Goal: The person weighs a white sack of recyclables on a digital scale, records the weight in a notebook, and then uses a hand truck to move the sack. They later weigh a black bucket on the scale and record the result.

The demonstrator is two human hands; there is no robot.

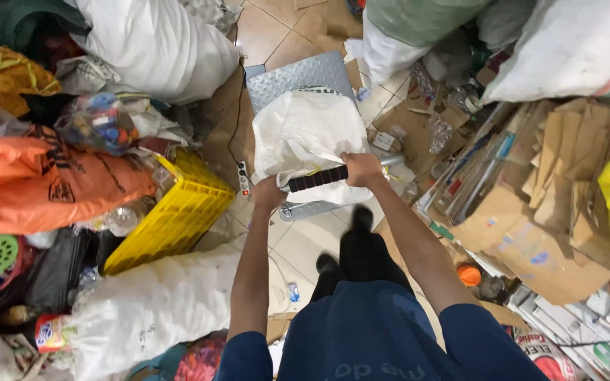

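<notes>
Cluttered tiled floor; black bar (pixel 318 178) lying crosswise between left hand (pixel 270 193) and right hand (pixel 361 169).

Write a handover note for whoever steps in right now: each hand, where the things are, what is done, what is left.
Left hand: gripping the left end of the black bar handle.
Right hand: gripping the right end of the same handle, near the top of the white sack.
White sack: sits on the metal platform on the tiled floor, its mouth gathered toward the handle.
Nearby: yellow crate to the left, flattened cardboard to the right.
Done: sack is on the platform, both hands on the handle.
Left: whether the sack is tied shut cannot be told; check before letting go.
</notes>
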